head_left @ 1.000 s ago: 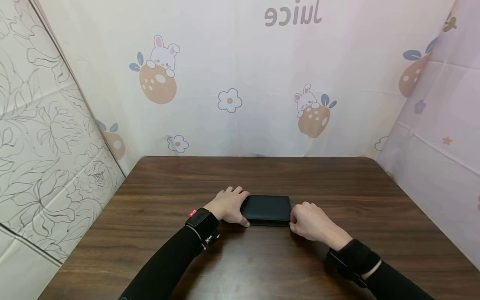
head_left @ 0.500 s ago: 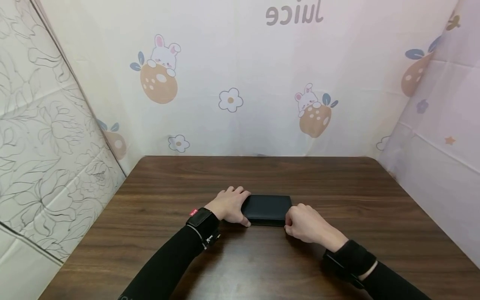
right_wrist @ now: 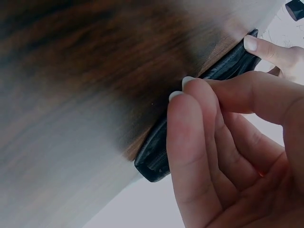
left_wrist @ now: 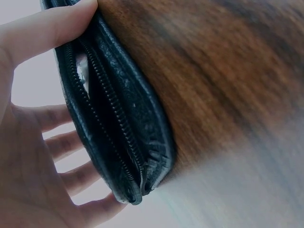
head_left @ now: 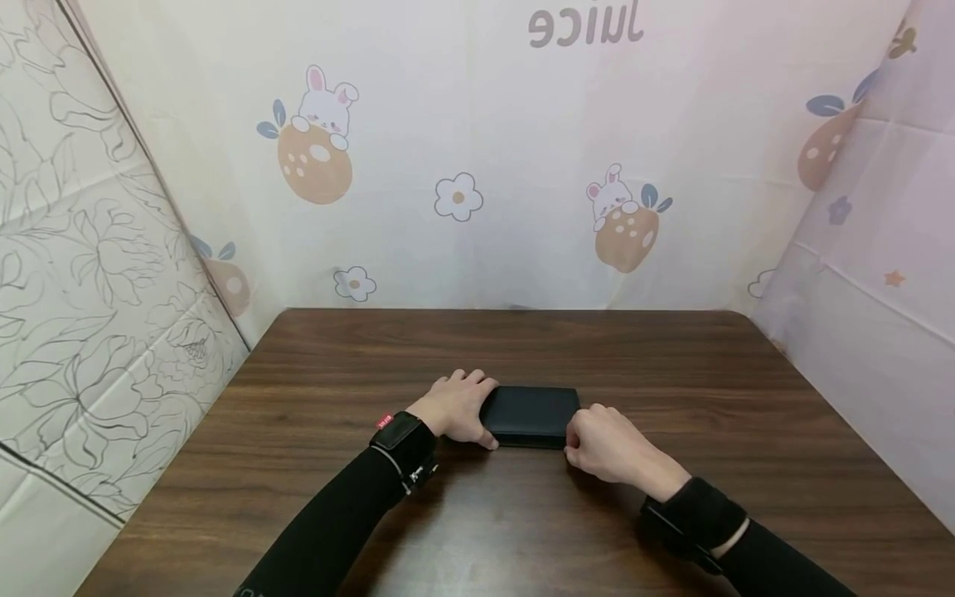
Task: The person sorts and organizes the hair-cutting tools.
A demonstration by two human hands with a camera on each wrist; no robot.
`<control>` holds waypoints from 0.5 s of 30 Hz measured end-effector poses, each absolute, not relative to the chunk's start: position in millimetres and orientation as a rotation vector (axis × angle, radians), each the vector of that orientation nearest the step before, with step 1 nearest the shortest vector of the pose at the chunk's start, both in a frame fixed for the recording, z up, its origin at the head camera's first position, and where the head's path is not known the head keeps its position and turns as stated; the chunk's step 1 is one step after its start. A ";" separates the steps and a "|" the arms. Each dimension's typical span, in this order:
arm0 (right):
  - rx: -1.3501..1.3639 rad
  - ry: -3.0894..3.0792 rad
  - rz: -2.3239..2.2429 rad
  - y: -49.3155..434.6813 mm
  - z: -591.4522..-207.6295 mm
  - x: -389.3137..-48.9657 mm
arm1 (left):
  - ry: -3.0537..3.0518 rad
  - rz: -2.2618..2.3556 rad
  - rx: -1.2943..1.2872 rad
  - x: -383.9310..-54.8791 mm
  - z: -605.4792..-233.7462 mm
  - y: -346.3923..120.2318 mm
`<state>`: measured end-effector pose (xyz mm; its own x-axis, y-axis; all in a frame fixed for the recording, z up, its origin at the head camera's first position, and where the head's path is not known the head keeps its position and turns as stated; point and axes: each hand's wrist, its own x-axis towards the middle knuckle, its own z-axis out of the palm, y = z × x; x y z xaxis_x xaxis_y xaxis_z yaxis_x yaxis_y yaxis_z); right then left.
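A black zip wallet [head_left: 531,416] lies on the brown wooden table, its zipped side facing me. My left hand [head_left: 455,410] grips its left end, thumb on the near edge and fingers spread on the far side. In the left wrist view the zipper [left_wrist: 114,107] gapes at this end, and something whitish [left_wrist: 82,71] shows inside. At the right part of the near edge, my right hand [head_left: 608,444] pinches thumb against curled forefinger at the zipper line. The right wrist view shows these fingertips [right_wrist: 183,109] in front of the wallet; the zipper pull is hidden by them.
The wooden table [head_left: 358,356] reaches back to a pale printed curtain [head_left: 522,249]. A panel with flower line drawings [head_left: 112,274] stands along the left, and more curtain [head_left: 858,290] hangs on the right. Both wrists wear black straps [head_left: 403,444].
My right hand has shifted slightly left along the wallet's near edge, mostly in the first half second. The left hand and the wallet have stayed in place.
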<state>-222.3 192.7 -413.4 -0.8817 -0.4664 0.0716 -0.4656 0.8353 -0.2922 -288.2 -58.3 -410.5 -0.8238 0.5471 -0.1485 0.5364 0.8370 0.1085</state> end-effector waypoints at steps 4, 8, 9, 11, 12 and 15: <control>-0.775 2.989 -0.492 189.0 -411.4 -221.9 | 2.842 0.094 0.848 -288.5 -410.3 -57.8; -0.752 2.982 -0.491 185.9 -410.9 -220.7 | 2.841 0.098 0.850 -288.9 -411.5 -57.2; -0.743 2.981 -0.491 185.4 -411.3 -220.9 | 2.841 0.098 0.848 -288.8 -411.7 -57.3; -0.741 2.979 -0.494 184.5 -411.6 -220.8 | 2.843 0.098 0.844 -288.7 -411.9 -57.8; -0.744 2.979 -0.495 184.3 -411.7 -220.8 | 2.843 0.097 0.841 -288.6 -411.9 -58.1; -0.744 2.987 -0.488 183.2 -412.2 -221.3 | 2.845 0.095 0.839 -288.7 -411.7 -58.6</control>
<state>-221.3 183.2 -412.2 -0.8859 -0.4612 0.0507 -0.4533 0.8371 -0.3062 -288.7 -58.6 -411.7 -0.8265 0.5432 -0.1479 0.5322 0.8395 0.1096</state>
